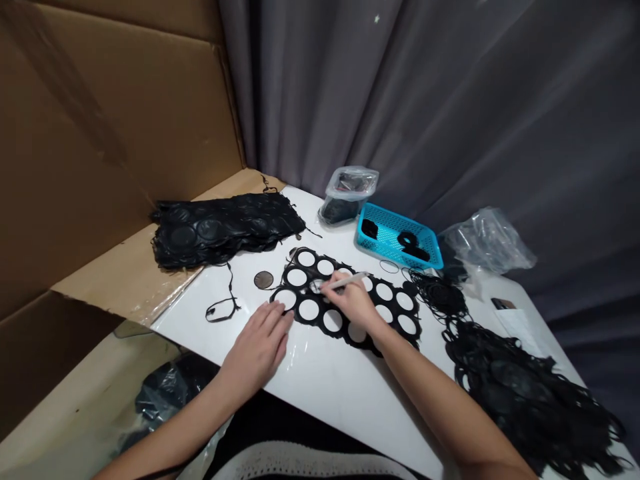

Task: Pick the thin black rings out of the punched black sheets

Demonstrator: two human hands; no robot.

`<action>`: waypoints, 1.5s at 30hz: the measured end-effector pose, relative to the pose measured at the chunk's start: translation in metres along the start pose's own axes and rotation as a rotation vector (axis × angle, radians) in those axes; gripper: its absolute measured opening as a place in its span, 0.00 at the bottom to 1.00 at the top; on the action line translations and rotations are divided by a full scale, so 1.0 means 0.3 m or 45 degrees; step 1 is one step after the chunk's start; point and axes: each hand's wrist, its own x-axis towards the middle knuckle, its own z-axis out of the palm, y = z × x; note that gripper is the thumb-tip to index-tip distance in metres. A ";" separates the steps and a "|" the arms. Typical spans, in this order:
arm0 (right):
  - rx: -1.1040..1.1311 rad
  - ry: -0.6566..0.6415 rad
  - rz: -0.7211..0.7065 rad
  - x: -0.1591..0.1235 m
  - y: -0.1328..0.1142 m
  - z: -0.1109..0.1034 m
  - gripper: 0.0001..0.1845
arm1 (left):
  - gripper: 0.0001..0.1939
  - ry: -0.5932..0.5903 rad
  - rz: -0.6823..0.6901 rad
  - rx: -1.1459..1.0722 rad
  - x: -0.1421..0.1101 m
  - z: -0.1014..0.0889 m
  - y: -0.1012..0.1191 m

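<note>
A thin black rubbery sheet point(297, 297) with rows of round holes lies on the white table point(345, 387), which shows through the holes. My left hand point(260, 343) rests with its fingers stretched out over the sheet's near left edge. In my right hand point(354, 303) is a slim white pen-like tool point(350, 280), slanted down to the left. Its tip is at a hole in the middle row; the fingers partly hide that spot. A dark grey disc point(263, 280) lies left of the sheet, near a thin black loop point(221, 310).
At the far left, black sheets point(227, 230) are stacked beside a cardboard box point(120, 100). A blue basket point(395, 260) holds black rings, with a clear bag point(349, 190) behind it. Thin rings point(440, 297) and black scraps point(530, 393) are heaped at right.
</note>
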 end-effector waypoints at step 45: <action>0.097 -0.026 0.144 -0.243 0.010 -0.014 0.10 | 0.19 -0.124 0.237 -0.114 0.074 0.089 0.147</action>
